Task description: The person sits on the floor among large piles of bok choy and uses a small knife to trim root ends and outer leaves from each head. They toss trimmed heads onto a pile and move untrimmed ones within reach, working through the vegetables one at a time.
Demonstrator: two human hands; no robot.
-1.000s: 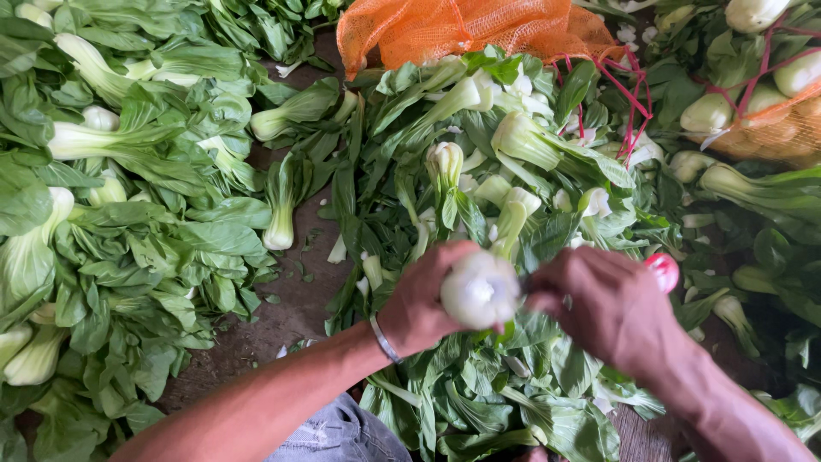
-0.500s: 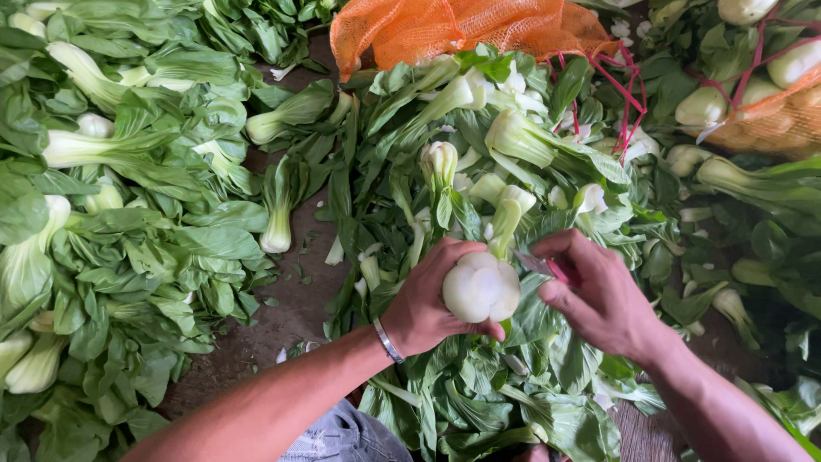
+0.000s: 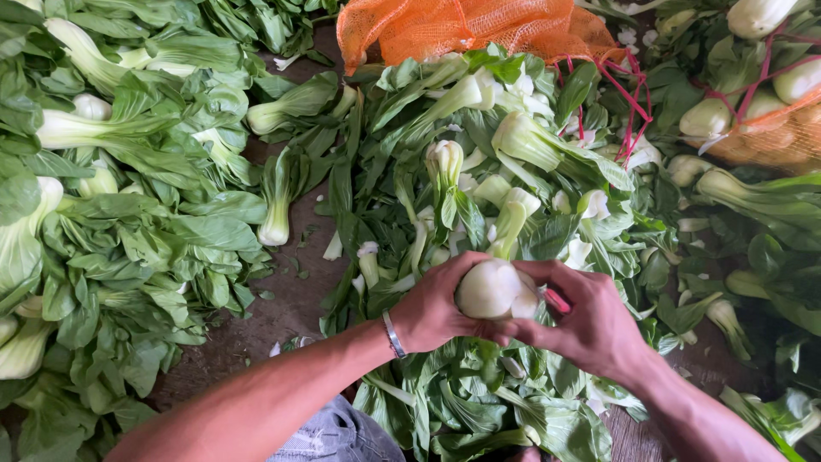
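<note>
I see my left hand (image 3: 436, 310) wrapped around the pale, bulbous base of a bok choy head (image 3: 492, 289), its grip closed on the stalk end so the cut base faces up toward me and the green leaves hang down, out of the way. The head sits just above the heap of loose greens in the middle, held between both hands and clear of the pile. My right hand (image 3: 590, 329) comes in from the other side, fingers curled against the same white base; its grip is closed too, and a small red-handled tool (image 3: 557, 300) pokes out between the fingers, most of it hidden, so I cannot tell what kind of blade it carries. Holding the base turned up like this puts the root end where the tool can reach it.

A metal bangle (image 3: 393, 334) rides on my left wrist. To the left lies a spread of leafy heads (image 3: 128, 222) on the dark floor (image 3: 291, 299). An orange mesh sack (image 3: 466, 26) lies open at the top, greens spilling from its mouth, and a second mesh bag (image 3: 770, 137) at the right holds more pale heads.
</note>
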